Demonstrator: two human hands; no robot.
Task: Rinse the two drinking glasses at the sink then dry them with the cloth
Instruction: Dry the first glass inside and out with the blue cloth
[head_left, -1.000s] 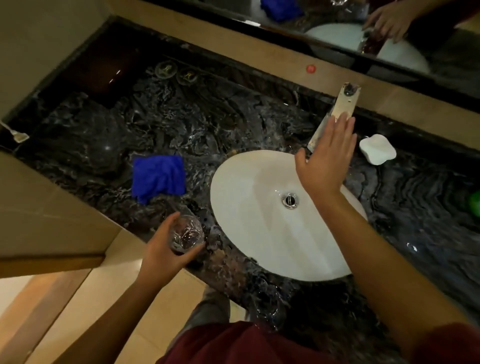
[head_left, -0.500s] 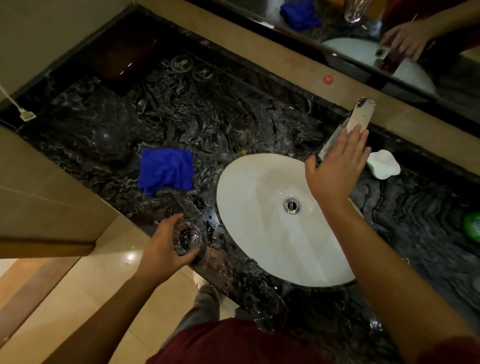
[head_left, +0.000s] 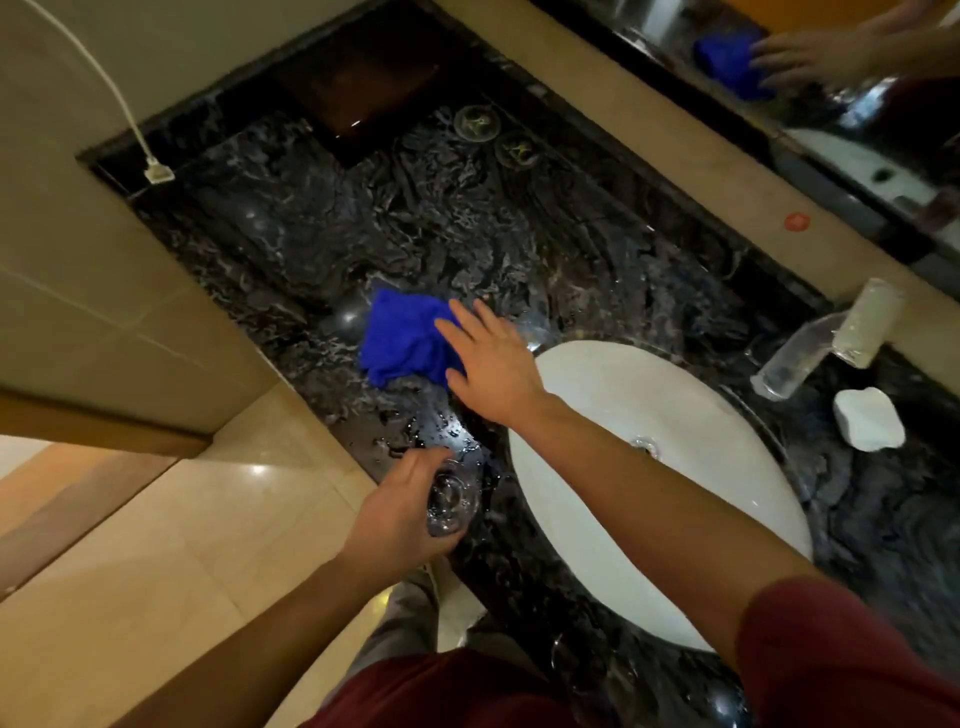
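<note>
No words or labels can be read on anything here.

The biggest thing is the dark marble counter (head_left: 519, 249), wet and shiny. Set in it is one white oval sink (head_left: 675, 415) with a drain in the middle. One silver tap (head_left: 810, 353) sticks out over the far side of the sink. Just beside the tap sits one small white soap dish (head_left: 868, 419).

One blue cloth (head_left: 402, 340) lies bunched up on the counter, to the left of the sink.

Two arms reach in from the bottom. The right hand (head_left: 493, 364) stretches across the sink's left edge, palm down. Its fingers are straight and spread, with the tips lying on the blue cloth. It grips nothing.

The left hand (head_left: 400, 514) is at the front edge of the counter. Its fingers curl round one clear drinking glass (head_left: 449, 501) and hold it.

Two round glass coasters (head_left: 477, 122) lie far back on the counter, side by side.
</note>
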